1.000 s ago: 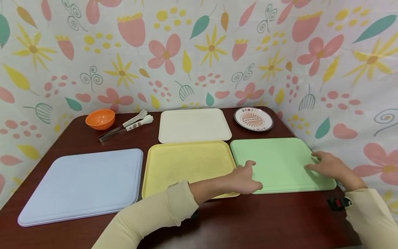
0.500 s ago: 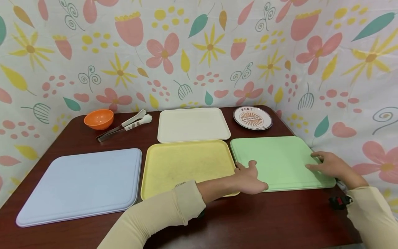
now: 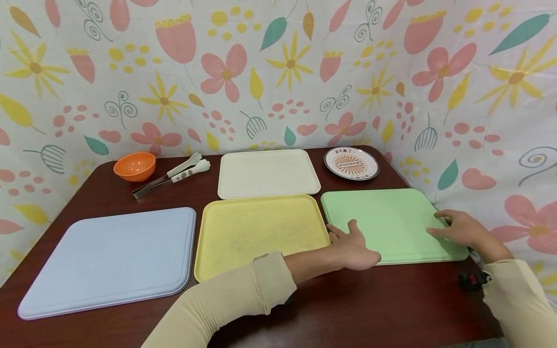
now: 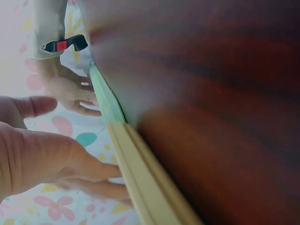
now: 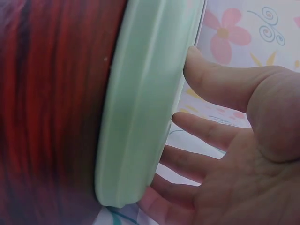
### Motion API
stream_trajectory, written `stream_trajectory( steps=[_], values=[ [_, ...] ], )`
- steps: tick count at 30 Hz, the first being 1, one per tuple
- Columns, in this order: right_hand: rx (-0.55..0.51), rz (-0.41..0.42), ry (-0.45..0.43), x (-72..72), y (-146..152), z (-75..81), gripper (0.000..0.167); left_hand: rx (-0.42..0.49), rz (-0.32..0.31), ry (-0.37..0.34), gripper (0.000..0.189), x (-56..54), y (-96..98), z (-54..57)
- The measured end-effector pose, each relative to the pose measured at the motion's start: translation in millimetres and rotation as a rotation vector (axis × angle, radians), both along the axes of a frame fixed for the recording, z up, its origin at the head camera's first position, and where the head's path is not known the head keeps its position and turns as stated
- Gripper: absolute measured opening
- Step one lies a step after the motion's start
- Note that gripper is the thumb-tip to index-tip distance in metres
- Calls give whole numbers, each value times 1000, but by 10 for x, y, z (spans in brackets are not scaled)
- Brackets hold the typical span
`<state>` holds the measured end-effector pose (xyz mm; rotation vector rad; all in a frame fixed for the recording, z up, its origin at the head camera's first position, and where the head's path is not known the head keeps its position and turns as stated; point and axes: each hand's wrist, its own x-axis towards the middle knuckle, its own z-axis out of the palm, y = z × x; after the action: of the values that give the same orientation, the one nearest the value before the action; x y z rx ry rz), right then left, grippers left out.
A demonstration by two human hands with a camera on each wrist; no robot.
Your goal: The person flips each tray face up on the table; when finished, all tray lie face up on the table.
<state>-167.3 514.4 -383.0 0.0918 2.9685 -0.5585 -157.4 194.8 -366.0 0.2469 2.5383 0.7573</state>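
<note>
A pale green tray (image 3: 383,217) lies with its flat face up at the right of the table. At its right end my right hand (image 3: 463,232) has its fingers spread; in the right wrist view, thumb and fingertips meet the tray's ribbed rim (image 5: 140,108). My left hand (image 3: 354,249) hovers over the tray's near left corner, palm turned toward the right hand and fingers spread. Beside that hand is the yellow tray (image 3: 261,232), whose near right corner the forearm hides. Neither hand is curled round anything.
A light blue tray (image 3: 113,256) lies at the left and a cream tray (image 3: 270,171) behind the yellow one. An orange bowl (image 3: 135,166) and tongs (image 3: 174,175) stand back left, a printed plate (image 3: 351,163) back right. A patterned curtain (image 3: 278,72) borders the dark table (image 3: 348,309).
My left hand has shifted a little to the right along the green tray's near left corner. The right hand stays at the tray's right end. The head view has drifted slightly.
</note>
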Motion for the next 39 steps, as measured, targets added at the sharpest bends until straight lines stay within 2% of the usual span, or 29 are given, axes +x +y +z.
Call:
stream_trajectory(
  steps=[6, 9, 14, 20, 29, 35, 39],
  values=[
    [3, -3, 1, -10, -30, 31, 74, 91, 130, -2, 90, 13, 46, 11],
    [10, -9, 1, -5, -31, 47, 74, 189, 189, -7, 83, 19, 47, 22],
    [10, -10, 7, 15, -26, 61, 73, 389, 279, -55, 79, -4, 14, 25],
    [-19, -13, 21, 31, -61, 54, 68, 455, 305, -75, 79, -15, -1, 12],
    [-28, -45, 10, 23, -72, 58, 70, 524, 411, -45, 66, -26, -1, 67],
    [-63, -48, -18, 9, -19, 25, 71, 594, 388, -32, 56, -9, -77, 129],
    [-112, -74, -65, 9, -8, 31, 76, 583, 370, -24, 53, 11, -157, 145]
  ],
)
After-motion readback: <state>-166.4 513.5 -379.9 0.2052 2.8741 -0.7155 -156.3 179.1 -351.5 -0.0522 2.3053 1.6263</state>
